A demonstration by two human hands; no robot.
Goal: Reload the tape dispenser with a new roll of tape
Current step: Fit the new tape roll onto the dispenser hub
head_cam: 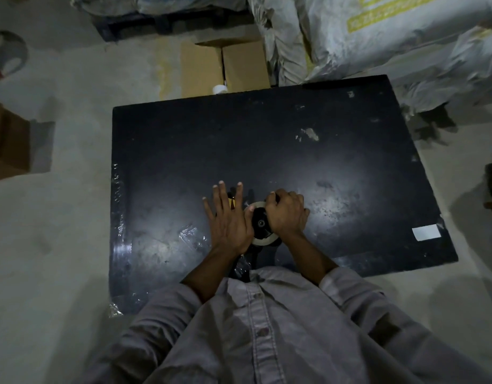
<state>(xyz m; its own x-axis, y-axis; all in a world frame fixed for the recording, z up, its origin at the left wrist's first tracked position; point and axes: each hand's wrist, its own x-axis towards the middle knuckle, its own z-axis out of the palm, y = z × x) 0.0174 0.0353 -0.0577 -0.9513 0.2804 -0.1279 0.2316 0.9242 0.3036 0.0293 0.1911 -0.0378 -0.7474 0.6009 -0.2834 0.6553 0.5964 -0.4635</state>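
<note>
Black desk (267, 151) stood on grey concrete floor (67, 217), top glossy, scuffed, dusty. Crumpled clear film (193, 236) lay on desk near left-front area; more clear film stuck along left edge (118, 206). White label (426, 233) lay flat near right edge. Pale torn scrap (311, 133) sat toward far right. Tape dispenser (260, 224) rested on desk near front edge, roll of tape (264, 239) on it. Cardboard box (225, 67) stood on floor just behind desk; brown box (6, 145) on floor, well left.

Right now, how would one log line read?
left hand: flat, fingers spread | right hand: gripping tape dispenser | tape roll: on dispenser | black table
</note>
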